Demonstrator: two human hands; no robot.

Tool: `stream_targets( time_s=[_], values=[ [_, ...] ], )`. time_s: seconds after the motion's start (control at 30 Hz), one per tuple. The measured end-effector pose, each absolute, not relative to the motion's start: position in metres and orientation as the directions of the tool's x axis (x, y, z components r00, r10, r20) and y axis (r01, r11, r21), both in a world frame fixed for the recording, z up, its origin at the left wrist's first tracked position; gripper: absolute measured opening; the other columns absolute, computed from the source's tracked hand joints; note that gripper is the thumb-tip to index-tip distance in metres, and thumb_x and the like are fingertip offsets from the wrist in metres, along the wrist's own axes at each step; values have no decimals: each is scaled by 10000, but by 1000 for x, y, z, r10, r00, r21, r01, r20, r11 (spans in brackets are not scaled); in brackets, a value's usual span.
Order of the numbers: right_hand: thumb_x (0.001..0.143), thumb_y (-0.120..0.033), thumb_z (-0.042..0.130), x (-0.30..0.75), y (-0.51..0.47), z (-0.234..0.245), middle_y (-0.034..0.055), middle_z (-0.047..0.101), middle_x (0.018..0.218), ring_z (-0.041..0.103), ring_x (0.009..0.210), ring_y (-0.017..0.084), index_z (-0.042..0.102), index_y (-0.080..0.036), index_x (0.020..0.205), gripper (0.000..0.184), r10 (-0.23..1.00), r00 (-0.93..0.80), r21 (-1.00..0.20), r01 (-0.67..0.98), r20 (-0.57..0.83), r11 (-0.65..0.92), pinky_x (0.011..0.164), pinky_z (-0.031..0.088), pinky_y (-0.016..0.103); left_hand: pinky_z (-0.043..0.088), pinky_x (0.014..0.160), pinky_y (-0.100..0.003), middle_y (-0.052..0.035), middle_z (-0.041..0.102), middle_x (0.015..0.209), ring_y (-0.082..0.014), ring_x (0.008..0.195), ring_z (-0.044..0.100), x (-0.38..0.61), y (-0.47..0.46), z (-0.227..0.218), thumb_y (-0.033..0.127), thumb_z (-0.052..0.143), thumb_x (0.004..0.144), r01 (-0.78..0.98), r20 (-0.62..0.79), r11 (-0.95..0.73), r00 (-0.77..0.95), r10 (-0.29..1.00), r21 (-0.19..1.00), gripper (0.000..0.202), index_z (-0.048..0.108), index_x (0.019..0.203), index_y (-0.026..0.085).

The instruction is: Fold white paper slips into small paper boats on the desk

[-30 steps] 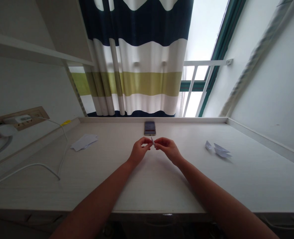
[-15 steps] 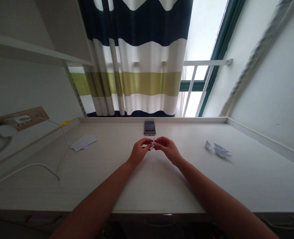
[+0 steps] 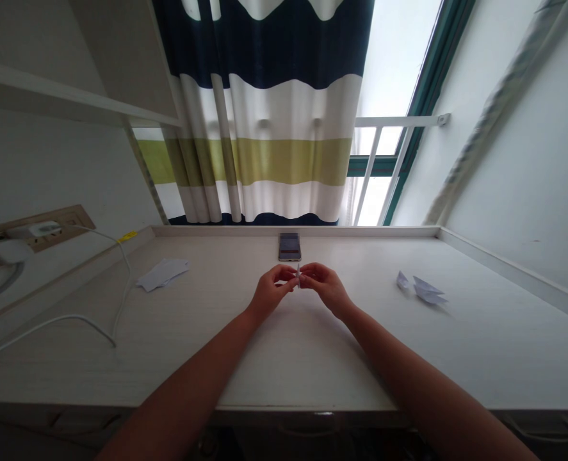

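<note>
— What are the hands doing?

— The left hand (image 3: pixel 270 289) and the right hand (image 3: pixel 326 288) both pinch a small piece of white paper (image 3: pixel 298 275), held upright between their fingertips above the desk (image 3: pixel 216 365).

— And around them?

— A phone (image 3: pixel 289 246) lies just beyond, folded paper (image 3: pixel 422 289) sits well right, and loose sheets (image 3: pixel 162 274) lie left.

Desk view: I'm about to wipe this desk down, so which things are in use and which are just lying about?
In use: small folded white paper, pinched between the left hand and right hand.

Lying about: smartphone; loose white paper sheets; folded white paper pieces; white charger; white cable.
</note>
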State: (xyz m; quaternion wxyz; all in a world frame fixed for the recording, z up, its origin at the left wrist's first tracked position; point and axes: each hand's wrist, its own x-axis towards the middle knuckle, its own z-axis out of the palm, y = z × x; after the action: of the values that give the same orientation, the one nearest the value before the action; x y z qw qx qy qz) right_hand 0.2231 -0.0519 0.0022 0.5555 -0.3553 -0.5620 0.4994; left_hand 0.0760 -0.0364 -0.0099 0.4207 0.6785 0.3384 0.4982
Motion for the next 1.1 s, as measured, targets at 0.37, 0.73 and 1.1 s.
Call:
stream_targets(
  time_s=[0.37, 0.73, 1.1],
  values=[
    [581, -281, 687, 225, -49, -1, 30, 658, 706, 611, 676, 167, 642, -163, 836, 285, 957, -121, -961, -115, 264, 250, 724, 480, 390, 494, 635, -319, -38, 606, 742, -154, 699, 590, 76, -36, -9, 280, 632, 646, 25, 353, -375, 280, 893, 927, 265, 535, 851, 143],
    [590, -301, 680, 223, -51, 1, 23, 665, 670, 616, 666, 168, 668, -171, 793, 242, 964, -106, -964, -136, 245, 230, 732, 485, 386, 511, 640, -314, -25, 612, 744, -150, 707, 593, 78, -36, -8, 239, 629, 638, -71, 305, -297, 256, 917, 952, 276, 549, 889, 156],
    [640, -297, 631, 225, -44, -8, 23, 667, 716, 593, 640, 138, 661, -190, 837, 226, 946, -116, -950, -103, 304, 293, 686, 483, 343, 514, 646, -305, -28, 630, 765, -140, 666, 607, 77, -37, -3, 242, 636, 631, -137, 271, -245, 232, 934, 960, 230, 607, 839, 150]
  ],
)
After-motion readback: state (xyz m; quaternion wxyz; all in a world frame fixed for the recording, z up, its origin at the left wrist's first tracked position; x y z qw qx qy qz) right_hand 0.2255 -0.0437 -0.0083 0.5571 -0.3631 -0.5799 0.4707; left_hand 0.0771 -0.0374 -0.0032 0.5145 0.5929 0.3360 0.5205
